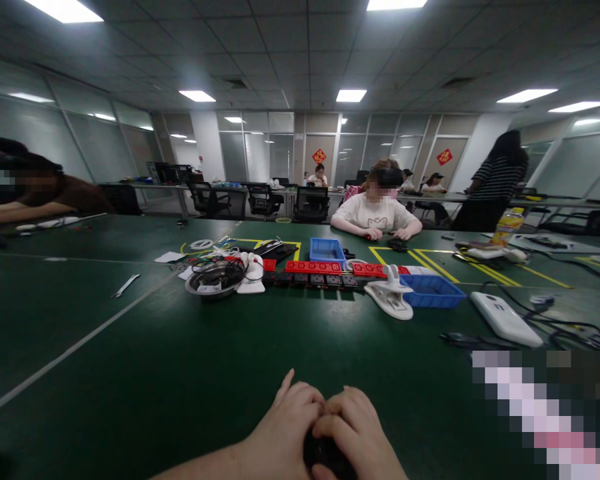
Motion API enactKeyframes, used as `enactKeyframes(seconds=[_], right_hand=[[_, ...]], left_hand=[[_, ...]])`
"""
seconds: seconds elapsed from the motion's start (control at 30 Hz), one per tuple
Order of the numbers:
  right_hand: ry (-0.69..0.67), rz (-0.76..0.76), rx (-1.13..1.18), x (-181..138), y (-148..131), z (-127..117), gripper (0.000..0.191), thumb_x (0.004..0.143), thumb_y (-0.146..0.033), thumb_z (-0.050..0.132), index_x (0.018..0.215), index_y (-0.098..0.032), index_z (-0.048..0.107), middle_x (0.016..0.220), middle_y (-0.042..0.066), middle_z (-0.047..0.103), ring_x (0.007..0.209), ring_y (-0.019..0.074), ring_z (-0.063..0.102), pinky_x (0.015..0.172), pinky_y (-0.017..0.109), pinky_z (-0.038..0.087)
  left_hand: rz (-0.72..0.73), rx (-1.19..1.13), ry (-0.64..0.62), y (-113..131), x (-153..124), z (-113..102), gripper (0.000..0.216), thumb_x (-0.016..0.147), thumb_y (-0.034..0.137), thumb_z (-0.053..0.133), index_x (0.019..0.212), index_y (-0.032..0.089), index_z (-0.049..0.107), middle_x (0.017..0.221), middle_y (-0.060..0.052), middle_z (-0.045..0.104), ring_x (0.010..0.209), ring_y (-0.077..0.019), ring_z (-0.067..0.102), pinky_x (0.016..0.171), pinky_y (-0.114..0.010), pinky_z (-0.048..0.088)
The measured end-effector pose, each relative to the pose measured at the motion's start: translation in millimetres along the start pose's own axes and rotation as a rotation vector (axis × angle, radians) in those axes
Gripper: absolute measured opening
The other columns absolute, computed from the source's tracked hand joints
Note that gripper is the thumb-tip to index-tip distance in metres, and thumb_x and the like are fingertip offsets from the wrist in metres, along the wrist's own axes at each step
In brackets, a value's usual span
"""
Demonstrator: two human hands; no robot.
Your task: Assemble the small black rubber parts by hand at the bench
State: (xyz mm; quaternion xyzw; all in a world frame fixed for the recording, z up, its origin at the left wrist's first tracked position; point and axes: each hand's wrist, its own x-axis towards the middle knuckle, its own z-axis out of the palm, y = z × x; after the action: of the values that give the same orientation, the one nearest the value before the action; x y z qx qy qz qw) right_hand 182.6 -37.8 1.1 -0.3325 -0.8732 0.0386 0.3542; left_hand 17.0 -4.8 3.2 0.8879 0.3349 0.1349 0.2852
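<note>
My left hand [285, 427] and my right hand [355, 427] rest together at the near edge of the green table [180, 360]. Their fingers curl round a small dark object [323, 453] held between them; most of it is hidden by the fingers. The left index finger sticks out forward. Farther out on the table lie a row of red and black power strips [320, 273], a white clamp-like tool [393, 293] and a metal bowl with cables [215, 277].
Two blue trays [433, 291] [327, 250] stand mid-table, and a white device with cables [505, 319] lies at right. A wrench [125, 285] lies at left. A person in a white shirt [375, 213] sits opposite; another person [35, 190] leans at far left. A yellow bottle [507, 227] stands at right.
</note>
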Motion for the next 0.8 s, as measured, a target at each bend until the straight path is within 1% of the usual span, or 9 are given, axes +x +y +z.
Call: enactKeyframes(seconds=[0.1, 0.17, 0.33, 0.47, 0.57, 0.63, 0.7, 0.77, 0.8], right_hand=[[0.019, -0.087, 0.098, -1, 7, 4, 0.033, 0.092, -0.046, 0.035, 0.083, -0.025, 0.058, 0.076, 0.0, 0.061, 0.077, 0.0163, 0.057, 0.09, 0.042, 0.036], [-0.009, -0.112, 0.188, -2, 12, 6, 0.035, 0.092, -0.046, 0.034, 0.078, -0.027, 0.059, 0.077, -0.004, 0.064, 0.082, 0.0156, 0.059, 0.096, 0.043, 0.033], [-0.139, -0.015, 0.268, -4, 17, 1, 0.016, 0.085, -0.026, 0.053, 0.076, -0.03, 0.066, 0.094, -0.005, 0.066, 0.086, 0.0145, 0.063, 0.102, 0.037, 0.034], [-0.119, -0.085, 0.251, -8, 15, 2, 0.014, 0.083, -0.026, 0.055, 0.076, -0.03, 0.066, 0.1, -0.004, 0.065, 0.09, 0.0149, 0.062, 0.104, 0.035, 0.033], [-0.023, -0.155, 0.206, -10, 12, 6, 0.013, 0.087, -0.03, 0.052, 0.094, -0.034, 0.062, 0.092, -0.005, 0.066, 0.093, 0.0156, 0.06, 0.107, 0.04, 0.025], [0.072, -0.132, 0.19, -10, 8, 6, 0.019, 0.089, -0.038, 0.047, 0.105, -0.032, 0.055, 0.089, -0.002, 0.065, 0.093, 0.0174, 0.059, 0.105, 0.044, 0.024], [0.138, -0.04, 0.204, -8, 4, 3, 0.037, 0.085, -0.054, 0.043, 0.108, -0.026, 0.05, 0.091, 0.003, 0.062, 0.089, 0.0202, 0.058, 0.099, 0.044, 0.032], [0.162, 0.085, 0.244, -6, 0, -2, 0.055, 0.078, -0.068, 0.039, 0.104, -0.02, 0.049, 0.09, 0.006, 0.058, 0.082, 0.0211, 0.057, 0.084, 0.039, 0.043], [0.162, 0.138, 0.259, -6, -1, -4, 0.06, 0.076, -0.072, 0.039, 0.101, -0.019, 0.049, 0.088, 0.006, 0.056, 0.079, 0.0206, 0.056, 0.075, 0.036, 0.046]], left_hand=[[0.001, -0.039, -0.064, 1, 1, -5, 0.037, 0.059, 0.037, 0.072, 0.092, 0.023, 0.06, 0.101, -0.001, 0.053, 0.1, -0.0217, 0.048, 0.107, -0.052, 0.009], [0.007, -0.036, -0.091, 3, 1, -7, 0.037, 0.059, 0.036, 0.073, 0.091, 0.023, 0.061, 0.103, -0.002, 0.052, 0.103, -0.0226, 0.047, 0.107, -0.052, 0.008], [0.031, -0.041, -0.111, 6, 0, -11, 0.049, 0.058, 0.039, 0.073, 0.101, 0.022, 0.06, 0.106, -0.005, 0.051, 0.106, -0.0252, 0.046, 0.107, -0.053, 0.006], [0.024, -0.054, -0.122, 6, -1, -13, 0.052, 0.06, 0.044, 0.07, 0.106, 0.023, 0.058, 0.108, -0.006, 0.052, 0.107, -0.0271, 0.045, 0.106, -0.056, 0.005], [0.048, -0.061, -0.117, 5, -3, -12, 0.062, 0.06, 0.044, 0.07, 0.116, 0.025, 0.05, 0.116, -0.006, 0.049, 0.112, -0.0279, 0.042, 0.106, -0.057, 0.003], [0.046, -0.055, -0.084, 6, -3, -10, 0.068, 0.06, 0.044, 0.07, 0.12, 0.024, 0.046, 0.119, -0.007, 0.047, 0.115, -0.0279, 0.04, 0.106, -0.056, 0.003], [0.01, -0.029, -0.04, 10, -4, -9, 0.067, 0.058, 0.045, 0.07, 0.116, 0.021, 0.046, 0.116, -0.008, 0.047, 0.113, -0.028, 0.041, 0.106, -0.057, 0.004], [-0.041, 0.008, -0.007, 16, -3, -9, 0.064, 0.056, 0.044, 0.072, 0.108, 0.017, 0.048, 0.11, -0.01, 0.048, 0.107, -0.0283, 0.044, 0.105, -0.058, 0.005], [-0.062, 0.024, 0.002, 18, -3, -9, 0.061, 0.055, 0.043, 0.072, 0.104, 0.016, 0.048, 0.107, -0.01, 0.048, 0.105, -0.0283, 0.045, 0.105, -0.059, 0.006]])
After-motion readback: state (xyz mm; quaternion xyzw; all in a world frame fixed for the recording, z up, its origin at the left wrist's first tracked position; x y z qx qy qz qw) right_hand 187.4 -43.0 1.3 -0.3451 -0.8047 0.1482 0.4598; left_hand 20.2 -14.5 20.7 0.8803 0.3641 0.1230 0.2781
